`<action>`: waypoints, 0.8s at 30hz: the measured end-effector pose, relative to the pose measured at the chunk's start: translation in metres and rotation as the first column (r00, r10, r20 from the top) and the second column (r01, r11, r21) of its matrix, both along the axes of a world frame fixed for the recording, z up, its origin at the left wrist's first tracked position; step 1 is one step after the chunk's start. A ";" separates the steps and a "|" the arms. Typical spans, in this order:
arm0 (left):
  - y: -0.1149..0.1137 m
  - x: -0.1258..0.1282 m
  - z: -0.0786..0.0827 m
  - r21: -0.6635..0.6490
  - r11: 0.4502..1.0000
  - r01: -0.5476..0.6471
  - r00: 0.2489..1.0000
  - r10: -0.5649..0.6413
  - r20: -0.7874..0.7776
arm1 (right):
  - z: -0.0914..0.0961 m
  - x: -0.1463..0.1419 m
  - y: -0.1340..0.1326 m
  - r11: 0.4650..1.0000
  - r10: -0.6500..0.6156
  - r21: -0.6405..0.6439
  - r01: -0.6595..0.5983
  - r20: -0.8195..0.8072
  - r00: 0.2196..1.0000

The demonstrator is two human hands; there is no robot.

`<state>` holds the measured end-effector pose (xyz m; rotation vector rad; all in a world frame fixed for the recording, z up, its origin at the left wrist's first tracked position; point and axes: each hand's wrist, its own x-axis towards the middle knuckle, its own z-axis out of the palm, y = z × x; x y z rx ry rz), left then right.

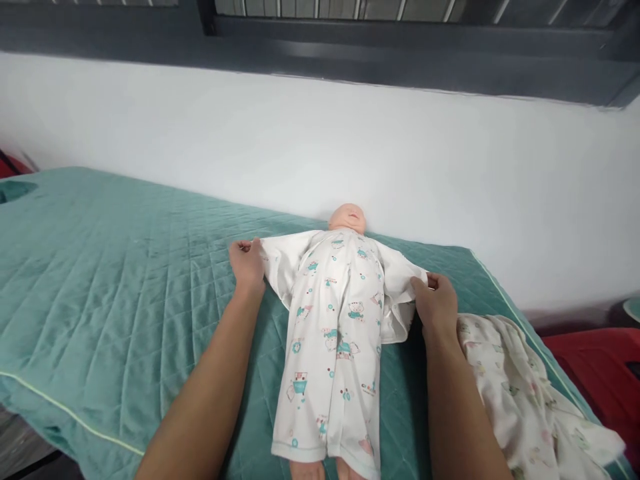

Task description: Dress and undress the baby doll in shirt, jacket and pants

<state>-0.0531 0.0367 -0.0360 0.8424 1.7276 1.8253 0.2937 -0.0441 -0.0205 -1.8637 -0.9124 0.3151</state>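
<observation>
Room: white wall (175,127) behind, dark window frame (350,57) with pale bars across the top of the frame.
Surface: green quilted cover (125,267), pale yellow piping on its edges, filling the left and middle of the frame.
Left fingers: narrow, thumb and fingers pinching a sleeve end; left hand (247,268) left of centre.
Right fingers: narrow too, pinching the other sleeve end; right hand (438,304) right of centre, slightly lower in the frame.
Sleeves: white, spread out to both sides between the hands; a loose white fold hangs under the right-hand one.
Outfit: white outfit (330,333) on the doll, centre to bottom centre, print of small teal and pink animals and carts; hem near the bottom edge.
Doll: lying face up on the cover, head (347,217) at centre, close to the wall; bare lower legs (307,471) show below the hem, cut off by the frame.
Arms: bare forearms run in from the bottom edge, one each side of the outfit.
Spare cloth: crumpled cream printed cloth (525,400), lower right, just beside the right forearm.
Edges: red plastic item (595,373) at lower right; another red item (15,167) at the left edge, partly cut off.
</observation>
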 end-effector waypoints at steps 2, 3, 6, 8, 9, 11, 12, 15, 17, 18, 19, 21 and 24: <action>0.000 -0.002 -0.002 -0.004 0.999 -0.043 0.997 0.042 -0.058 | -0.001 -0.002 -0.001 0.999 -0.020 -0.026 0.024 0.143 0.989; -0.001 -0.001 -0.001 0.007 0.999 -0.050 0.995 0.050 -0.090 | -0.001 -0.005 -0.001 1.000 -0.021 -0.004 0.023 0.230 0.973; -0.007 0.012 0.005 0.084 0.995 0.057 0.925 -0.021 -0.380 | -0.003 -0.020 -0.001 0.992 0.020 0.097 -0.077 0.492 0.871; -0.009 0.022 0.007 0.077 0.957 0.281 0.707 -0.152 -0.691 | -0.004 -0.032 0.003 0.979 0.092 0.092 -0.185 0.608 0.788; -0.009 0.027 0.007 0.018 0.920 0.391 0.545 -0.216 -0.810 | -0.004 -0.037 0.007 0.970 0.140 0.060 -0.234 0.649 0.748; -0.008 0.034 0.004 -0.139 0.857 0.496 0.283 -0.312 -0.907 | -0.003 -0.045 0.016 0.954 0.238 -0.039 -0.297 0.698 0.675; -0.006 0.035 0.003 -0.202 0.845 0.495 0.211 -0.342 -0.916 | -0.002 -0.047 0.022 0.948 0.278 -0.092 -0.305 0.706 0.651; -0.001 0.035 -0.002 -0.288 0.865 0.411 0.130 -0.368 -0.921 | 0.002 -0.051 0.037 0.935 0.346 -0.207 -0.286 0.698 0.626; 0.003 0.034 -0.003 -0.299 0.883 0.363 0.123 -0.363 -0.924 | 0.004 -0.051 0.046 0.929 0.368 -0.240 -0.283 0.695 0.618; 0.004 0.034 -0.002 -0.302 0.890 0.343 0.127 -0.362 -0.923 | 0.005 -0.050 0.050 0.924 0.378 -0.249 -0.290 0.697 0.609; 0.005 0.034 -0.001 -0.304 0.896 0.324 0.136 -0.362 -0.922 | 0.006 -0.049 0.053 0.919 0.390 -0.257 -0.299 0.701 0.598; 0.007 0.034 0.001 -0.307 0.906 0.291 0.152 -0.361 -0.920 | 0.007 -0.045 0.060 0.905 0.420 -0.279 -0.321 0.704 0.572; 0.008 0.033 0.003 -0.309 0.918 0.248 0.177 -0.357 -0.917 | 0.006 -0.029 0.069 0.876 0.475 -0.308 -0.371 0.681 0.557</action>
